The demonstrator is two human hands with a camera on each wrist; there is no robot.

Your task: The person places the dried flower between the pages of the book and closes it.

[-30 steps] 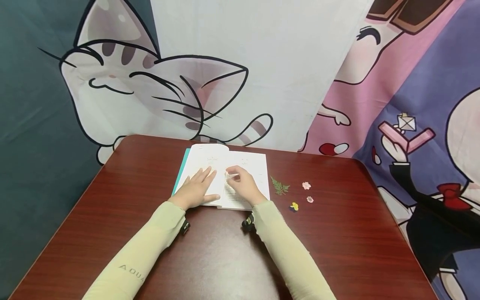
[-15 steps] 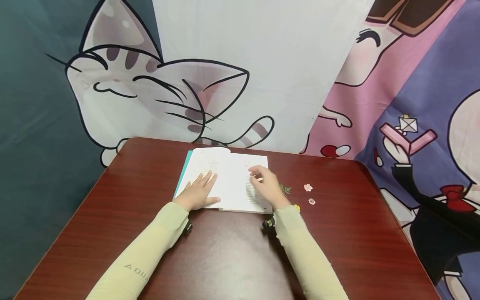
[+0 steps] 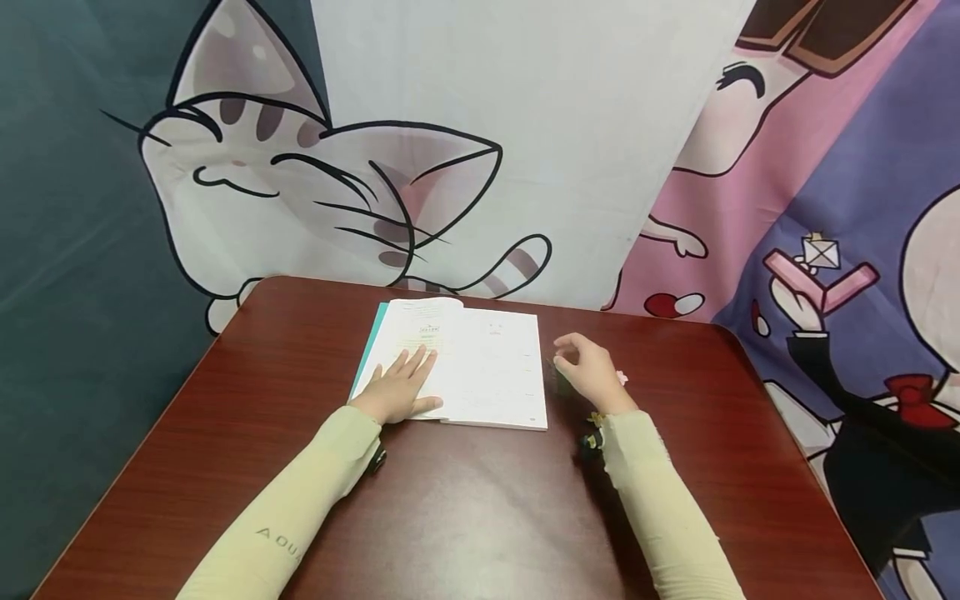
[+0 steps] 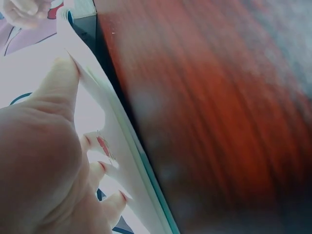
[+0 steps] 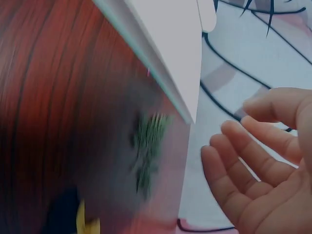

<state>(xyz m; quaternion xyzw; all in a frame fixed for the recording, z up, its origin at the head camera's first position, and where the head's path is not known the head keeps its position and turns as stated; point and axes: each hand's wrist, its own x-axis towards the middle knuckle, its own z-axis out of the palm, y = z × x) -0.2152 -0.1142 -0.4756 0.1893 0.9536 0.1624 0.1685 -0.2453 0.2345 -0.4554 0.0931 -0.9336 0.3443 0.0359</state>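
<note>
I find the green leaf [image 5: 148, 151] on the table [image 3: 450, 517], just right of the spread book [image 3: 498, 375], apart from its edge. The right hand [image 3: 588, 371] is poised over it, fingers loosely bent, grasping nothing that I can make out. The left hand [image 3: 397, 392] lies spread on the left page, gripping nothing.

Handling, in my assessment: the leaf looks thin, very light and brittle, liable to crumble under a hard pinch or drift in a draught. I would take it at the stem end between fingertips, lifting gently. The pages appear thin and flexible; the left palm should keep them from lifting.

Surroundings: the yellow flower [image 3: 596, 418] sits close by the right wrist and could be brushed by the sleeve [image 3: 667, 500]. The pink flower [image 3: 622, 377] is partly hidden behind the right hand.
</note>
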